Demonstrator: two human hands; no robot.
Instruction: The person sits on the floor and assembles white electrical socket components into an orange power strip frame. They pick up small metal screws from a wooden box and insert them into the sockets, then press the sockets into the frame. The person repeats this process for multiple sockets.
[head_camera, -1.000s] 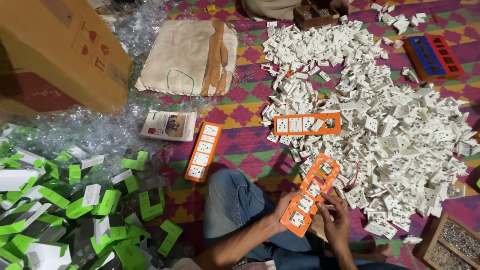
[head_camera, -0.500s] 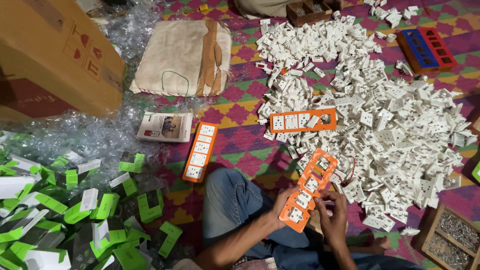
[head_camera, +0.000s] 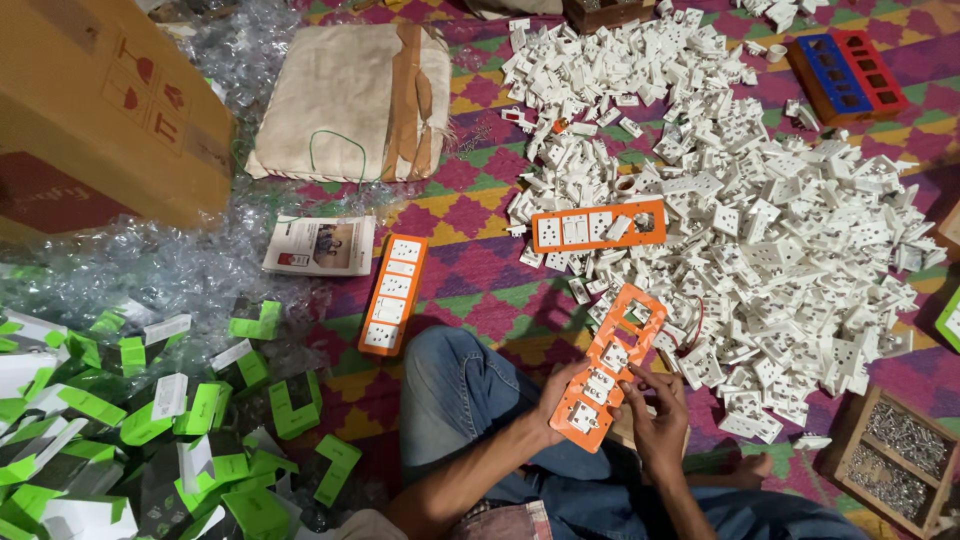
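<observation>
Low in the middle of the frame, the left hand (head_camera: 556, 392) and right hand (head_camera: 655, 420) are both pinching an orange frame (head_camera: 607, 368) (white sockets (head_camera: 800, 220) are lying heaped beside it).

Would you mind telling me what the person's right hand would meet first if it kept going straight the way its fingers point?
The right hand points up and slightly left, and already touches the orange frame. Past that, probably the pile of white socket parts, though depth is unclear.

surface: patterned mat (head_camera: 480, 290) | on it: white socket pile (head_camera: 780, 220), cardboard box (head_camera: 90, 110), orange frames (head_camera: 393, 295)
</observation>
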